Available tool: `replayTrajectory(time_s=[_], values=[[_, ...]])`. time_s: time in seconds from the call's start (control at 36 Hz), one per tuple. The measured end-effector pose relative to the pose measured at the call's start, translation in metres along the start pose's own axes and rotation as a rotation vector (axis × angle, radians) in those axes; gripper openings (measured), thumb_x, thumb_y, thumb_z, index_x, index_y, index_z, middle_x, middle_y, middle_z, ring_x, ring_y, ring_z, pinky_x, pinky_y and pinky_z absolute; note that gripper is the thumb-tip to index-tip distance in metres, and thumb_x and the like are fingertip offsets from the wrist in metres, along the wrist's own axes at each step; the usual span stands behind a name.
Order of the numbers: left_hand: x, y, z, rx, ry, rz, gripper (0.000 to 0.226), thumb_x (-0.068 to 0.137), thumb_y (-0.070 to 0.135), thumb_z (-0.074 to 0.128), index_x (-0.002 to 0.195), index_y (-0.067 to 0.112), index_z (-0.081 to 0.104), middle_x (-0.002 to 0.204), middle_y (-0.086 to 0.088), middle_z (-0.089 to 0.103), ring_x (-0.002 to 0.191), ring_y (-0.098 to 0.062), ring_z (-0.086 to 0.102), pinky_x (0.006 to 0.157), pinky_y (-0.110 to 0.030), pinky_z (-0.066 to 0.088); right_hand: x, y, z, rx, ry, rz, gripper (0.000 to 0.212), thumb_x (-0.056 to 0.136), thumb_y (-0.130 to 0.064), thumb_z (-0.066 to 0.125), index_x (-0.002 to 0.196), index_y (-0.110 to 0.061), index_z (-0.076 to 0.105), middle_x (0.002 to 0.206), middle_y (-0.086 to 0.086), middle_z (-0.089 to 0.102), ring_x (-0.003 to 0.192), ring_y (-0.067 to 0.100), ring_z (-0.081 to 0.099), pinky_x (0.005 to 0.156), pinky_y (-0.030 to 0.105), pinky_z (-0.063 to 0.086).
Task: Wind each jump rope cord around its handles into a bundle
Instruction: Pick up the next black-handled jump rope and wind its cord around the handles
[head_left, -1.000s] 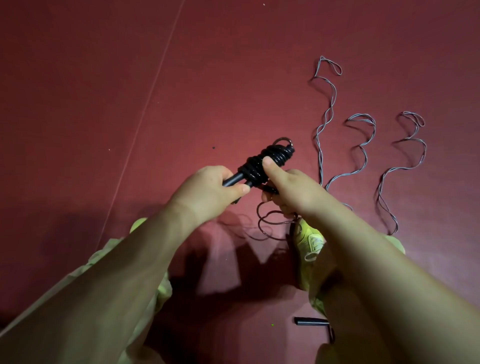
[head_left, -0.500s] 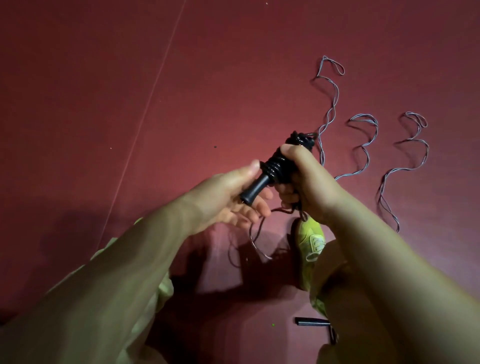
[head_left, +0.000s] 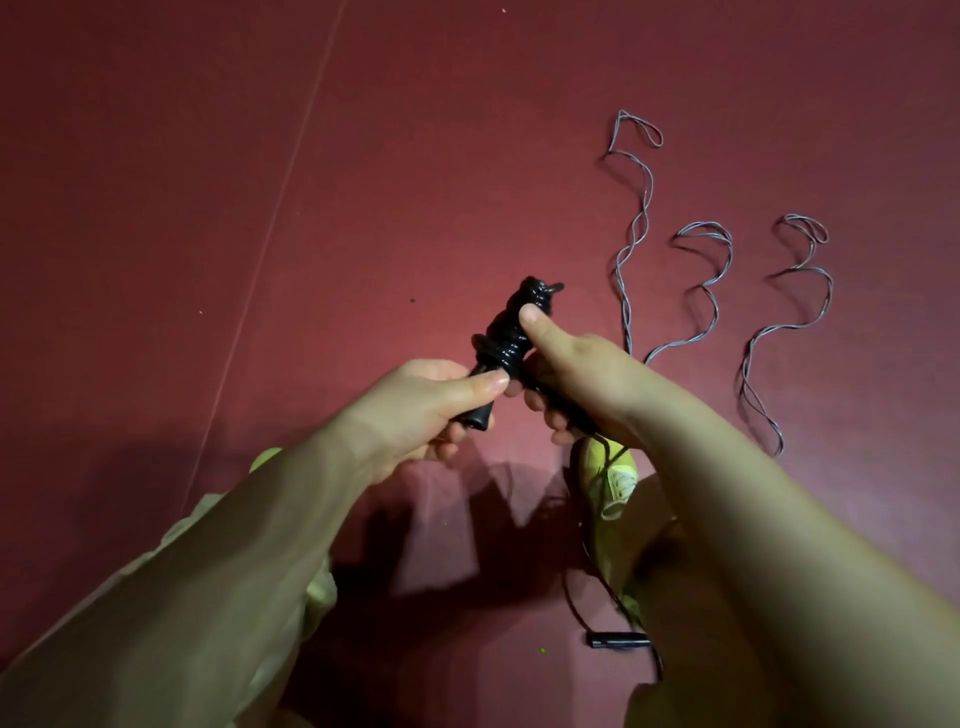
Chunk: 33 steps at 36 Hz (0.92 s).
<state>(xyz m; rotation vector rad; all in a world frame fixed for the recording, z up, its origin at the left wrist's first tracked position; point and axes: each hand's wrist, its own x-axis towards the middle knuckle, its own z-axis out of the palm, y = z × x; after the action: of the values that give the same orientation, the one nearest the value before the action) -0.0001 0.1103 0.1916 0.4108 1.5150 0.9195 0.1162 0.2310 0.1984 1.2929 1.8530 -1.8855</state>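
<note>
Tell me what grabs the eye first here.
At centre, the left hand and right hand grip a black jump rope bundle, cord coiled round its handles. To the right, three grey wavy cords lie loose on the dark red floor. Below the right hand shows a yellow-green shoe.

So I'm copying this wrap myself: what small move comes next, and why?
Probably one more turn: the right hand brings the slack black cord around the bundle while the left hand grips the handle end, since cord trails to the floor.
</note>
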Motion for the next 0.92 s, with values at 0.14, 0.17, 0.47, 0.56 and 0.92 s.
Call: replayTrajectory(time_s=[0.14,0.17,0.47,0.56,0.92], values=[[0.004,-0.004,0.002,0.078,0.072,0.01,0.019,0.09,0.033,0.061,0.079,0.018,0.06,0.058,0.009,0.061,0.047,-0.005,0.04,0.053,-0.022,0.037,-0.001,0.001,0.003,-0.087,0.063,0.009,0.069,0.094,-0.065,0.026,0.072,-0.011,0.064,0.059,0.0,0.046,0.046,0.015,0.041,0.051,0.025,0.045],[0.005,-0.004,0.002,0.097,0.096,0.024,0.019,0.089,0.033,0.062,0.079,0.017,0.06,0.059,0.008,0.062,0.047,-0.006,0.04,0.053,-0.023,0.036,0.0,0.001,0.003,-0.099,0.074,0.008,0.07,0.094,-0.065,0.025,0.071,-0.01,0.063,0.058,0.0,0.046,0.047,0.016,0.041,0.051,0.026,0.045],[0.014,-0.013,-0.006,0.558,0.342,0.208,0.031,0.078,0.044,0.069,0.079,0.014,0.062,0.063,-0.001,0.06,0.059,-0.02,0.05,0.06,-0.037,0.041,0.004,0.001,0.015,-0.214,0.159,-0.042,0.07,0.099,-0.055,0.019,0.068,-0.007,0.06,0.055,0.003,0.049,0.049,0.023,0.047,0.053,0.028,0.045],[0.01,-0.013,-0.004,0.79,0.428,0.273,0.031,0.078,0.045,0.066,0.075,0.017,0.051,0.064,0.002,0.055,0.063,-0.025,0.054,0.061,-0.039,0.044,0.002,0.001,0.018,-0.181,0.132,-0.064,0.06,0.097,-0.06,0.026,0.068,-0.017,0.056,0.051,-0.007,0.049,0.05,0.016,0.042,0.05,0.026,0.039],[-0.011,0.012,-0.009,-0.293,-0.368,-0.113,0.075,0.071,0.068,0.039,0.092,0.002,0.066,0.056,-0.002,0.056,0.054,-0.017,0.052,0.067,-0.036,0.046,0.0,-0.003,0.018,0.132,0.125,-0.2,0.05,0.085,-0.061,0.04,0.068,-0.015,0.051,0.052,-0.001,0.037,0.051,0.016,0.032,0.047,0.025,0.026]])
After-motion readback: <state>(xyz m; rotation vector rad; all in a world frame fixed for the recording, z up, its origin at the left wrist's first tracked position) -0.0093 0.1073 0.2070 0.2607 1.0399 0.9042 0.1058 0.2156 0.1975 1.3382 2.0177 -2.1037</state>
